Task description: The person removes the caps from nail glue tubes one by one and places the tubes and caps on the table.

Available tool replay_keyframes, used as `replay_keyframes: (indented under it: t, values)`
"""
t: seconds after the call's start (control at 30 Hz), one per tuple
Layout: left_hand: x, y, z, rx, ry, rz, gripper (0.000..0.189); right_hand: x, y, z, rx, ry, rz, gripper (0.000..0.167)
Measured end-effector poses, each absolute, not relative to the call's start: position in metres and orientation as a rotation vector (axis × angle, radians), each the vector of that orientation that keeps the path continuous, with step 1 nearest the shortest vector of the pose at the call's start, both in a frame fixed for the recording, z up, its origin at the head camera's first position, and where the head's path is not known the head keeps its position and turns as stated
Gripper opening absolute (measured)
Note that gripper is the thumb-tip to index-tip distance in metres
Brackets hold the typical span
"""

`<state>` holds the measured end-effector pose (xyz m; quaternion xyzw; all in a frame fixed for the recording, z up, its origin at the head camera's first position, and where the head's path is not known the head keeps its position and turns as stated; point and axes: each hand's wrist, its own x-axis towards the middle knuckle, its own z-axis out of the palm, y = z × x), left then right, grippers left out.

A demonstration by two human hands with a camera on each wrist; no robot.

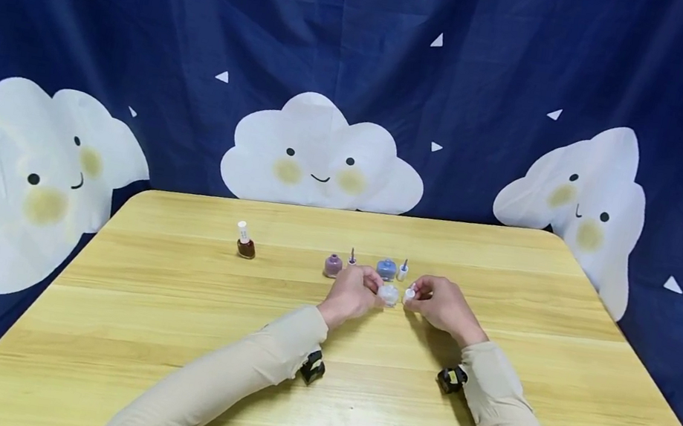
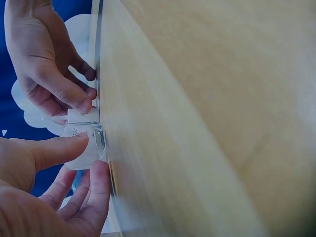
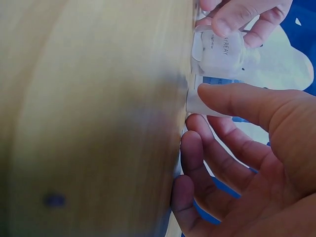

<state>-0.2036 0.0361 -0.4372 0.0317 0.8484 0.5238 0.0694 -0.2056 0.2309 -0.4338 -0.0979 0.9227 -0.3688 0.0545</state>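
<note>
My left hand (image 1: pixel 357 292) grips a white nail polish bottle (image 1: pixel 388 295) between thumb and fingers, low over the wooden table. In the left wrist view, the thumb presses on the lettered side of this bottle (image 2: pixel 78 157). Just to its right, my right hand (image 1: pixel 444 307) pinches a white cap (image 1: pixel 409 294) by its sides. The cap (image 3: pixel 205 104) is at the tabletop in the right wrist view, apart from the bottle. Its brush (image 2: pixel 55 117) points up, away from the table.
Behind the hands stand an uncapped purple bottle (image 1: pixel 333 266) and a blue bottle (image 1: pixel 386 270). Beside each is a white brush cap (image 1: pixel 402 274), brush upward. Farther left is a dark red bottle (image 1: pixel 246 249) with its white cap on. A blue cloud-print curtain (image 1: pixel 209 32) hangs behind the table (image 1: pixel 158 333).
</note>
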Motion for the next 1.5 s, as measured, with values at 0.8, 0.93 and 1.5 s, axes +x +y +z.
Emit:
replay_keyframes:
  t: [0.8,0.93,1.5]
  values:
    - [-0.177,-0.04,-0.42,0.099,2.472,1.566,0.047,-0.19,0.237,-0.405,-0.242,2.855,-1.148,0.028]
    - [-0.171,-0.07,-0.406,0.049,2.496,1.617,0.043,-0.185,0.234,-0.389,-0.264,2.921,-1.177,0.026]
    - [-0.18,-0.191,-0.388,-0.226,2.651,1.896,0.031,-0.175,0.127,-0.347,-0.534,2.865,-1.362,0.017]
